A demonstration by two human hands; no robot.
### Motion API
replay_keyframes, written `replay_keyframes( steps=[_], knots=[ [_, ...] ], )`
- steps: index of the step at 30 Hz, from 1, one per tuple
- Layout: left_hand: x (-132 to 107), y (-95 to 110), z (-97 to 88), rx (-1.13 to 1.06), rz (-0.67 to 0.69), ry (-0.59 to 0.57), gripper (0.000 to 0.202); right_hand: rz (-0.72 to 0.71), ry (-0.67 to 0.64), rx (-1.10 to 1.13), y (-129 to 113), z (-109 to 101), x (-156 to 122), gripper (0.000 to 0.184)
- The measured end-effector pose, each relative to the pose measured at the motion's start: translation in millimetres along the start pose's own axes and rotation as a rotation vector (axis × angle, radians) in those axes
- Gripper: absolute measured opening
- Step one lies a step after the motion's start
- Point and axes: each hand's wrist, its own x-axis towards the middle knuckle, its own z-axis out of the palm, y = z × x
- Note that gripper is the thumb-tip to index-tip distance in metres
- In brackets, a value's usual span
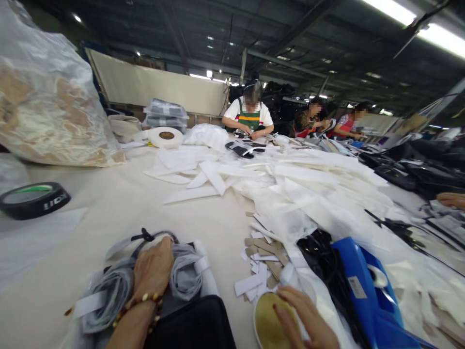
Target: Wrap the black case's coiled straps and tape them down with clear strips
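Note:
My left hand [155, 264], a bead bracelet at its wrist, reaches over a black bag [194, 325] at the bottom of the view. Its fingers curl down out of sight near a dark strap end [145, 235]; what they hold is hidden. On each side of the hand lies a strap bundle rolled in grey wrapping, a left bundle [112, 291] and a right bundle [186, 272], each with a white band. At bottom right my right hand [308, 315], fingers spread, touches a round yellowish disc [271, 322] with a pale rim.
Small white and brown card pieces [267, 252] lie beyond the disc. White sheets [316, 169] cover the table's right side, with a blue tape dispenser [366, 291] nearby. Black tape [34, 198] and a large clear sack [54, 106] stand left. A co-worker [249, 116] works opposite.

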Motion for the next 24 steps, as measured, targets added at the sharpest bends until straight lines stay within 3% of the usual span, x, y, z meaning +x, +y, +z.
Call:
replay_keyframes(
  steps=[2,4,9,17,24],
  knots=[
    [0,0,-1.4,0.01,0.021,-0.007,0.024,0.143,0.117,-0.11,34,-24,1,0.025],
    [1,-1,-2.3,0.005,0.035,-0.011,0.025,0.3,0.131,-0.144,57,-39,5,0.031],
    [2,-2,-2.5,-0.023,0.029,-0.009,0.028,0.526,-0.181,-0.221,74,-42,31,0.032],
    [3,-3,1.7,-0.036,0.019,-0.02,0.029,0.602,-0.477,-0.389,77,-31,56,0.015],
    [1,-2,0.3,-0.004,0.012,-0.027,0.027,0.616,-0.557,-0.491,80,-27,58,0.02]
  ],
)
